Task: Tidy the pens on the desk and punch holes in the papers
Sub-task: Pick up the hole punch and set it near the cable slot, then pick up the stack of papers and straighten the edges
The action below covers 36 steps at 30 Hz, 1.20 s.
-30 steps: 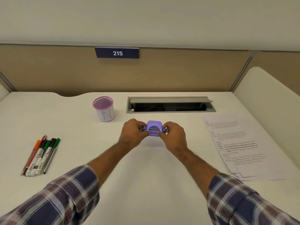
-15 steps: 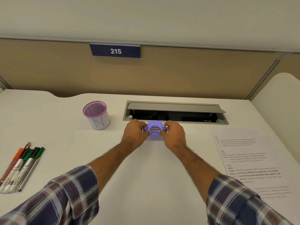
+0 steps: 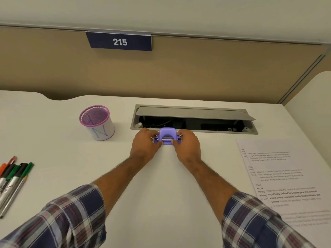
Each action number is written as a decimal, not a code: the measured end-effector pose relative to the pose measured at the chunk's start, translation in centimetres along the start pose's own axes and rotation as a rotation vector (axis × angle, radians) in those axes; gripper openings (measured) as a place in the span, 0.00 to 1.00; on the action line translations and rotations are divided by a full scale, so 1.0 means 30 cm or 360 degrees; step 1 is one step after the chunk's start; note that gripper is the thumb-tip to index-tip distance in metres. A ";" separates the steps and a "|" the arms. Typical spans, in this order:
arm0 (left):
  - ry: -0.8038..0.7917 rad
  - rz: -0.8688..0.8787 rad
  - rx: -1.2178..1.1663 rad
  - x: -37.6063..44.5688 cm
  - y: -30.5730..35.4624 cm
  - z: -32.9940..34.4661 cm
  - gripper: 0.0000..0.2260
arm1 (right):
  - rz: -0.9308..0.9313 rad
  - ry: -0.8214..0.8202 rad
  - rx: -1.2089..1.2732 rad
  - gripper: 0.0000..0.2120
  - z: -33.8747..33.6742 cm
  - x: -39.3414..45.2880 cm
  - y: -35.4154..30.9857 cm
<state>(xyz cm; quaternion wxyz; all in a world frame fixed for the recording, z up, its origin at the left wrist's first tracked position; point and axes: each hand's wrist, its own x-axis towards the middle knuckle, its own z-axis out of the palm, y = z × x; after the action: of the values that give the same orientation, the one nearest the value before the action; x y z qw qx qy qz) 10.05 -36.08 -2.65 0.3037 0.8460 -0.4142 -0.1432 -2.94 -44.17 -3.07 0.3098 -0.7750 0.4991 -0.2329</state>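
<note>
Now hole punch (image 3: 167, 136) nearer cable tray (image 3: 194, 130).

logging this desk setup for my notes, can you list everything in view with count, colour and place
hole punch: 1, purple, desk centre, held at both ends
pen cup: 1, purple mesh with white wrap, back left
pens: several, orange, black, green caps, left edge
papers: a fanned stack, white, printed, right side
cable tray: 1, grey, lid open, behind the punch
number plate: 1, navy, reads 215, on partition
desk: 1, white
left hand: grips punch
right hand: grips punch
</note>
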 end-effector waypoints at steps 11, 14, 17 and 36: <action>0.0114 -0.0021 -0.0006 -0.218 -0.014 -0.025 0.26 | -0.0015 0.0113 0.0043 0.23 -0.082 -0.195 0.024; 0.0245 0.0155 0.0025 -0.335 -0.029 -0.035 0.19 | 0.0007 0.0220 0.0012 0.19 -0.149 -0.321 0.098; 0.0262 0.0206 -0.0002 -0.448 -0.035 -0.020 0.16 | 0.0050 0.0317 -0.0120 0.15 -0.248 -0.423 0.186; -0.0109 0.0357 -0.0078 -0.777 0.134 0.063 0.13 | 0.0436 0.0029 -0.0740 0.25 -0.533 -0.728 0.401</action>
<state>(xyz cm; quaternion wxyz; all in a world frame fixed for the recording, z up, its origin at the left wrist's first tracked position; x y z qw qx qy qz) -7.70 -20.37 -1.79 0.3241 0.7813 -0.5126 -0.1472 -29.82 -31.81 -1.60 0.1477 -0.7483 0.6423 -0.0749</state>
